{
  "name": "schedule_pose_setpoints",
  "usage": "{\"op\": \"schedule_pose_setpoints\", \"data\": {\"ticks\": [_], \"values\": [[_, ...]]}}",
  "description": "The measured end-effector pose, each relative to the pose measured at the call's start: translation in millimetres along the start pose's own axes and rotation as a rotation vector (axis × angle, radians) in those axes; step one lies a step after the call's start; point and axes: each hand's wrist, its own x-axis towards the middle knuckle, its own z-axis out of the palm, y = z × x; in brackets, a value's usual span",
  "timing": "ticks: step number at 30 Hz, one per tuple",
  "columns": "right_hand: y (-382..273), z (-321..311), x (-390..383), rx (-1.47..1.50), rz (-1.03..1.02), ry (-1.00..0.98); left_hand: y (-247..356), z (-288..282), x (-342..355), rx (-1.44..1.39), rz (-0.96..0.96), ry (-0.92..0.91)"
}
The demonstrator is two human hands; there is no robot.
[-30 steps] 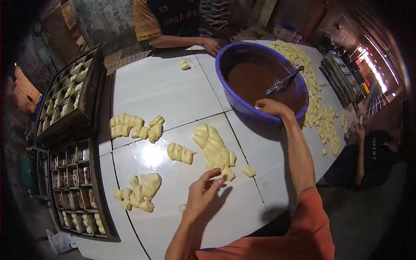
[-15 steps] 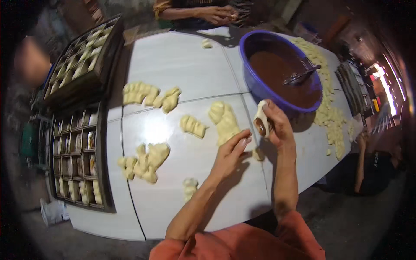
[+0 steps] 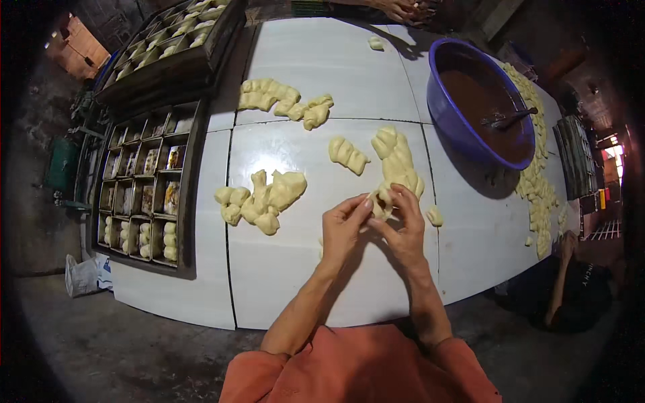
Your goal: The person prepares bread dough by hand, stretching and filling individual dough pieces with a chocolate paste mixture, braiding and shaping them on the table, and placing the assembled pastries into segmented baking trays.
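Observation:
My left hand (image 3: 342,232) and my right hand (image 3: 404,232) meet over the middle of the table. Between their fingertips they pinch a small piece of pale dough (image 3: 381,203), whose edges are partly hidden by the fingers. Just beyond lies a long cluster of dough pieces (image 3: 396,158). A short row of joined dough pieces (image 3: 348,155) rests to its left, and a single dough lump (image 3: 435,215) sits right of my right hand. Farther right stands a purple basin (image 3: 440,111) of brown filling (image 3: 477,91), with a dark-handled utensil (image 3: 507,119) in it.
More dough clusters (image 3: 262,201) lie left on the white table (image 3: 295,67). Divided trays (image 3: 190,201) holding dough and packets stand along the left edge. Many small dough pieces (image 3: 537,195) cover the right side. Another person's hands (image 3: 408,10) show at the far edge.
My right hand has come away from the basin side, bringing the filled dough to my left hand. My left fingers have closed on it too. The whole view has shifted.

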Motion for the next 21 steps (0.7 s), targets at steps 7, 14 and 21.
{"op": "schedule_pose_setpoints", "data": {"ticks": [7,14,21], "values": [[-6,10,2,-0.211,-0.169,0.104,18,5,0,0.193,0.041,-0.068],[-10,-4,-7,0.167,0.067,-0.190,60,-9,11,0.313,-0.151,-0.240],[2,-3,0,-0.091,-0.348,-0.079,54,-1,-9,0.309,-0.016,-0.255]]}}
